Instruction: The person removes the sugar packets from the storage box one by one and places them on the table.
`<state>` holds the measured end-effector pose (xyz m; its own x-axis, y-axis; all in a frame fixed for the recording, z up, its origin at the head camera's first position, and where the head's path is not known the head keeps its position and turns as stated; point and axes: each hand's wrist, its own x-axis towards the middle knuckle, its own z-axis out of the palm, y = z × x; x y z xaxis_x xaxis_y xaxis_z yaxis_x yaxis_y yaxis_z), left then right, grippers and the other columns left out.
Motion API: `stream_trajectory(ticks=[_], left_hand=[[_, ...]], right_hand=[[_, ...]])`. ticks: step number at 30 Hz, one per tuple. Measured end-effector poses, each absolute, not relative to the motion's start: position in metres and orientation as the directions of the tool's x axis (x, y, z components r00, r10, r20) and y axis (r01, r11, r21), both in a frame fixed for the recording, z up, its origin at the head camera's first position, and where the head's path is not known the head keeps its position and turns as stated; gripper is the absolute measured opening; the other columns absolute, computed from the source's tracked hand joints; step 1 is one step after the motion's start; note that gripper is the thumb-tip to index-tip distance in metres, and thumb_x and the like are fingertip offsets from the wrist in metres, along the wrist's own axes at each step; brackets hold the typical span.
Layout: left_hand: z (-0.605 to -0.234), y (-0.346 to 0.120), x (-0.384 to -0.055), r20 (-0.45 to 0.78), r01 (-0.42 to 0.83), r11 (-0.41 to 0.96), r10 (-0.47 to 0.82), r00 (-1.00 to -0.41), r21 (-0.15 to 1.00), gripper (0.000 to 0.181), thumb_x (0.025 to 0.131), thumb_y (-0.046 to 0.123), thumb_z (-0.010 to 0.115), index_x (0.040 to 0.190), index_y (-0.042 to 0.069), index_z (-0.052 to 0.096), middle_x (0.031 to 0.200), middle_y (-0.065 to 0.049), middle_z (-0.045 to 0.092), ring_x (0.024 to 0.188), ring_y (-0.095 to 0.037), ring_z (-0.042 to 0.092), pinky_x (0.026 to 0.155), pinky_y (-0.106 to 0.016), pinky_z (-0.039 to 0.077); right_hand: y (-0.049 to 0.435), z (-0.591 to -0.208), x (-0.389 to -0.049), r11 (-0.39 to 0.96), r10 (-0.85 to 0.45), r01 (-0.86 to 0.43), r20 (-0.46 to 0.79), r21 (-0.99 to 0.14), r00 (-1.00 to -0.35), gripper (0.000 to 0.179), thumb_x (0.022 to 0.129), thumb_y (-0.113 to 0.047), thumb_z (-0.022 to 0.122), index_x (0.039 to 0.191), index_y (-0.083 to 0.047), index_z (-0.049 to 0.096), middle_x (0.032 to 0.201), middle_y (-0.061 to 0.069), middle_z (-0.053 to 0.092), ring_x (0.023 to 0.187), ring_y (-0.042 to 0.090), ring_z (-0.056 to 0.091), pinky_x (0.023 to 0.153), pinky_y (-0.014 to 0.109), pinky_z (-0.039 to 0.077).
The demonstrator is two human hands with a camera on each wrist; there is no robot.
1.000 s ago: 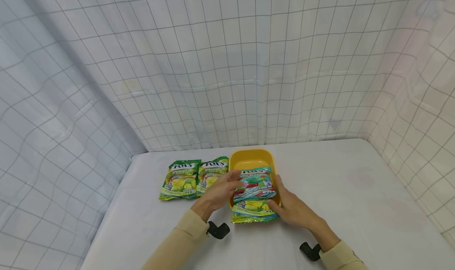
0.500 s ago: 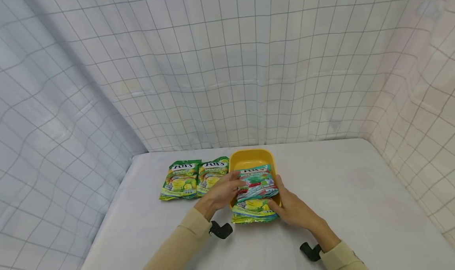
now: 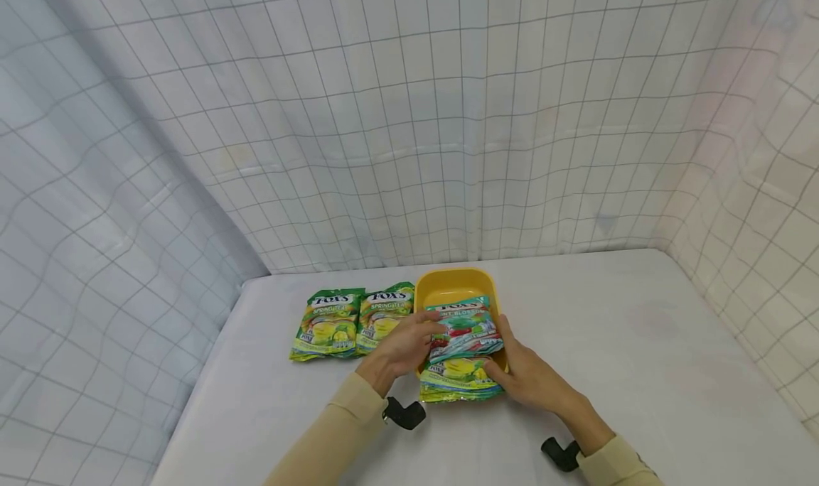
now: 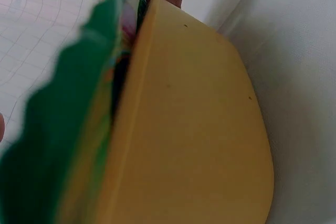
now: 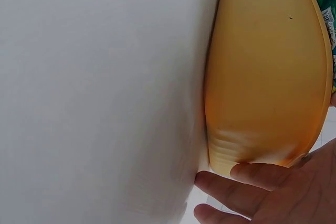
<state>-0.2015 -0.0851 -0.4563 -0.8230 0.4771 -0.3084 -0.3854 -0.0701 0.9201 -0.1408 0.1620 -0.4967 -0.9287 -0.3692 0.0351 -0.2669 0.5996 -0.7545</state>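
A yellow plastic tub (image 3: 456,280) stands on the white table. In its front half lies a teal Fox's candy bag (image 3: 466,333), over a yellow-green candy bag (image 3: 462,386) that sticks out past the near rim. My left hand (image 3: 402,345) reaches over the tub's left side, its extended fingers touching the left edge of the teal bag; its thumb is hidden. With my right hand (image 3: 534,378) I hold the tub's right side, thumb over the rim by the yellow-green bag. In the right wrist view its fingers (image 5: 257,177) lie along the outer wall.
Two green Fox's Spring Tea bags, one farther left (image 3: 328,326) and one nearer the tub (image 3: 384,315), lie flat to the left of it. A white grid-patterned curtain (image 3: 448,152) closes off the back and both sides of the table.
The teal bag has shifted slightly right and tilted, its right end higher, while my left hand moved right with it. My right hand has stayed at the tub's right side.
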Motion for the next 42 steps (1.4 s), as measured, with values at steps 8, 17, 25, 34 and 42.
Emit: stream_trajectory(ticks=[8, 17, 25, 34, 42], left_hand=[[-0.459, -0.077, -0.202, -0.311, -0.375, -0.073, 0.427, -0.849, 0.924, 0.059, 0.102, 0.010, 0.058, 0.154, -0.004, 0.033, 0.159, -0.024, 0.021, 0.141, -0.040, 0.025, 0.119, -0.061, 0.013], [-0.463, -0.071, -0.205, -0.275, -0.319, -0.057, 0.377, -0.884, 0.946, 0.060, 0.100, 0.004, 0.059, 0.154, -0.002, 0.033, 0.154, -0.025, 0.030, 0.129, -0.038, 0.046, 0.114, -0.059, 0.030], [-0.465, -0.069, -0.210, -0.275, -0.312, -0.047, 0.365, -0.890, 0.949, 0.071, 0.100, 0.004, 0.061, 0.161, 0.006, 0.024, 0.159, -0.024, 0.028, 0.135, -0.039, 0.045, 0.113, -0.059, 0.034], [-0.469, -0.062, -0.214, -0.288, -0.281, 0.066, 0.311, -0.906, 0.957, 0.074, 0.099, 0.008, 0.066, 0.162, 0.011, 0.026, 0.142, -0.019, 0.052, 0.115, -0.027, 0.061, 0.099, -0.044, 0.050], [-0.471, -0.059, -0.216, -0.270, -0.244, 0.126, 0.272, -0.924, 0.961, 0.070, 0.098, 0.001, 0.064, 0.160, 0.011, 0.031, 0.133, -0.019, 0.056, 0.104, -0.026, 0.063, 0.087, -0.040, 0.054]], right_hand=[[0.162, -0.497, -0.141, 0.592, -0.377, -0.283, 0.051, -0.754, -0.925, 0.090, 0.105, -0.032, 0.058, 0.161, 0.003, -0.003, 0.164, 0.028, 0.016, 0.147, 0.041, 0.028, 0.115, 0.058, 0.029], [0.161, -0.496, -0.140, 0.592, -0.371, -0.274, 0.046, -0.758, -0.928, 0.091, 0.105, -0.033, 0.059, 0.162, 0.001, -0.003, 0.165, 0.026, 0.015, 0.147, 0.040, 0.028, 0.115, 0.058, 0.029], [0.161, -0.496, -0.139, 0.595, -0.371, -0.282, 0.053, -0.753, -0.927, 0.091, 0.105, -0.034, 0.058, 0.161, 0.003, -0.002, 0.163, 0.028, 0.018, 0.146, 0.042, 0.030, 0.115, 0.059, 0.030], [0.161, -0.496, -0.139, 0.604, -0.362, -0.261, 0.033, -0.753, -0.932, 0.091, 0.105, -0.034, 0.059, 0.161, 0.003, -0.001, 0.163, 0.028, 0.020, 0.145, 0.042, 0.031, 0.114, 0.059, 0.031], [0.162, -0.494, -0.139, 0.618, -0.353, -0.263, 0.036, -0.741, -0.935, 0.090, 0.105, -0.036, 0.058, 0.161, 0.003, 0.000, 0.161, 0.028, 0.025, 0.144, 0.042, 0.034, 0.114, 0.059, 0.032]])
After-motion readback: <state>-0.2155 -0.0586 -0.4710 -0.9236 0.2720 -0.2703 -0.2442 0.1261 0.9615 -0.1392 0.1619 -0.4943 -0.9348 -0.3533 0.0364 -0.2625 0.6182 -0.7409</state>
